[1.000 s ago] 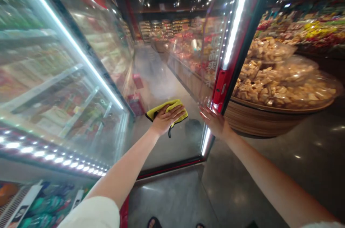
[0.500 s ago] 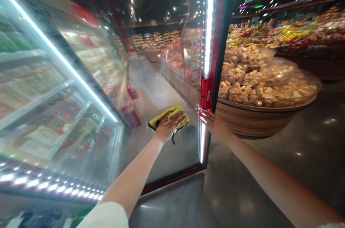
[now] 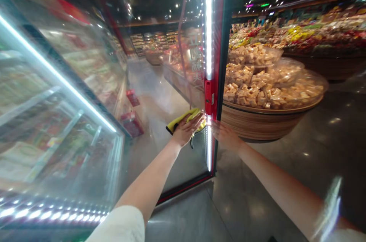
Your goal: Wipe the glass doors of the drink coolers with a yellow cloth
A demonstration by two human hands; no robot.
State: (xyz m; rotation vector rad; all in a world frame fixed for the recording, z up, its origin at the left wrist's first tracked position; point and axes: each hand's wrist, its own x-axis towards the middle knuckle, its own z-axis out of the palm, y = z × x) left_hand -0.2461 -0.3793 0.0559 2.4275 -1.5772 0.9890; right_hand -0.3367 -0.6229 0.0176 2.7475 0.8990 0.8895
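Against the glass door (image 3: pixel 160 158) my left hand (image 3: pixel 185 131) presses a yellow cloth (image 3: pixel 178 121) with a black edge. Its fingers lie over the cloth and reach close to the lit strip at the door's edge. My right hand (image 3: pixel 224 135) is at the red door frame (image 3: pixel 219 63), below the red block (image 3: pixel 210 97); its fingertips go to the edge and are partly blurred. The door stands open, with a bright light strip (image 3: pixel 209 24) along its edge.
On the left is a lit cooler with glass and shelves (image 3: pixel 34 120). A round wooden display (image 3: pixel 263 120) heaped with wrapped goods (image 3: pixel 265 85) stands right of the door. Red boxes (image 3: pixel 133 124) show through the glass. Grey floor (image 3: pixel 188 211) lies below.
My left hand and the cloth have moved right over the glass, up to the lit edge. My right hand remains by the frame. The whole view has shifted slightly.
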